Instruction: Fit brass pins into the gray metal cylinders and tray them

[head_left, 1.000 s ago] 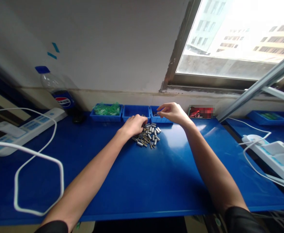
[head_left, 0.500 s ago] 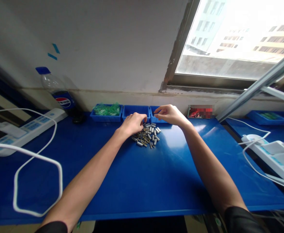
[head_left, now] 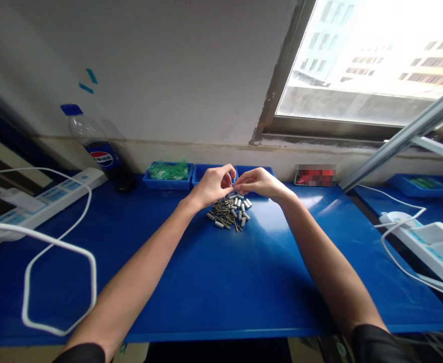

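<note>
Just above the far side of a pile of small metal parts [head_left: 227,212], my left hand [head_left: 214,185] and my right hand [head_left: 258,183] meet at the fingertips. Both are closed in a pinch. Whatever lies between the fingers is too small and too covered to name. Silver cylinders and thin brass-coloured pins make up the pile on the blue table [head_left: 206,282]. Behind the hands stand a middle blue bin [head_left: 202,174] and a right blue bin [head_left: 268,170], both partly hidden.
A left blue bin [head_left: 168,184] holds green plastic bags [head_left: 168,170]. At the left are a cola bottle [head_left: 104,156], a white power strip [head_left: 51,201] and a looped white cable [head_left: 95,282]. A red item [head_left: 315,176], partly blurred, and a metal bar [head_left: 395,138] stand right.
My right hand has moved left and slightly down from over the right bin to meet my left hand. The left hand has turned and lifted a little off the pile.
</note>
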`<state>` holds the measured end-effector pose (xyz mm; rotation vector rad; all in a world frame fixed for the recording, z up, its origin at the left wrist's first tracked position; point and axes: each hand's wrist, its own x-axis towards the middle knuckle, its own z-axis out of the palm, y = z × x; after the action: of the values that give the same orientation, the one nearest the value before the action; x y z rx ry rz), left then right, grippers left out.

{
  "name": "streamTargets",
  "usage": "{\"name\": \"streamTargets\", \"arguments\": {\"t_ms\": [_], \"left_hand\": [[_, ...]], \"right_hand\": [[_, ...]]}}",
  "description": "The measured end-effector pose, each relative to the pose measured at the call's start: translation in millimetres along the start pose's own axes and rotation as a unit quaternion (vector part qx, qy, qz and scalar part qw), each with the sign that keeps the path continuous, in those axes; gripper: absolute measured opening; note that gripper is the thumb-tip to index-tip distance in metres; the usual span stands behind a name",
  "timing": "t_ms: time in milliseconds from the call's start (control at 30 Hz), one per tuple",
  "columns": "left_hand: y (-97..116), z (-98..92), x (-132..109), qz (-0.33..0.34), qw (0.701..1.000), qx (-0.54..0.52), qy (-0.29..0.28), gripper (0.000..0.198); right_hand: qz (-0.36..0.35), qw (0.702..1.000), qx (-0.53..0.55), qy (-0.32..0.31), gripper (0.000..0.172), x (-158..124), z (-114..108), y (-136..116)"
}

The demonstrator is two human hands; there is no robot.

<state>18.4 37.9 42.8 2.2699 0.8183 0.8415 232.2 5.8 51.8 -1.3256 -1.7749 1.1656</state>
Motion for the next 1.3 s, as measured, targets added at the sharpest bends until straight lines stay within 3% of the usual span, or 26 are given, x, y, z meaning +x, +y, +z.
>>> {"name": "streamTargets", "arguments": {"t_ms": [100,300,367,467,767,967,1300], "left_hand": [[-3.5,-2.2,-0.7,-0.018,0.999,0.045,-0.023,0.022],[-12.0,-0.3,-5.3,-0.066,0.981,0.132,-0.122,0.024],[-13.0,2.3,-6.4,-0.073,0.977,0.146,-0.137,0.025],[-13.9,5.2,-7.3,-0.071,0.974,0.156,-0.145,0.028],[-16.4,6.3,-8.9,-0.063,0.98,0.123,-0.144,0.039],[-19.8,-1.1,-5.1,-0.055,0.993,0.036,-0.102,0.031],[-6.8,-8.3,-3.1,-0.061,0.992,-0.1,-0.048,0.032]], "right_hand": [[0.009,0.999,-0.022,0.03,0.025,-0.5,-1.8,-2.6],[0.015,0.975,-0.131,0.181,0.02,-8.1,-16.3,-8.6],[0.013,0.968,-0.147,0.203,0.025,-9.5,-18.8,-8.9],[0.01,0.972,-0.143,0.187,0.032,-9.7,-17.4,-10.3],[-0.018,0.982,-0.159,0.105,0.028,-8.9,-7.7,-14.2],[-0.012,0.981,-0.167,0.094,0.027,-8.7,-6.9,-13.1],[-0.005,0.99,-0.143,-0.009,0.028,-4.0,0.5,-3.8]]}}
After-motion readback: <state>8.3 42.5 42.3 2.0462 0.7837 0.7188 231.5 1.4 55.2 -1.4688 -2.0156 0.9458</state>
